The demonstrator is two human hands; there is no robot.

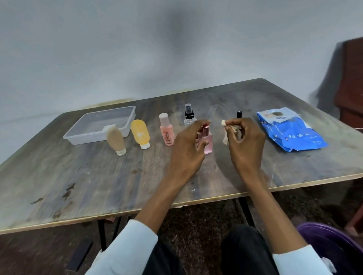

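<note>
A small pink square perfume bottle (208,143) with a rose metallic cap stands on the wooden table (111,175). My left hand (188,146) curls around the bottle, fingers at its cap and thumb on its side. My right hand (244,140) pinches a crumpled white wipe (224,132) just to the right of the bottle, apart from it. Behind my right hand a bottle with a black cap (239,114) is mostly hidden.
Left of the hands stand a pink tube bottle (167,132), a clear spray bottle (189,115), a yellow travel bottle (140,134), a tan travel bottle (115,141) and a clear plastic tray (88,136). A blue wipes pack (290,130) lies right. A purple bin (334,246) sits below.
</note>
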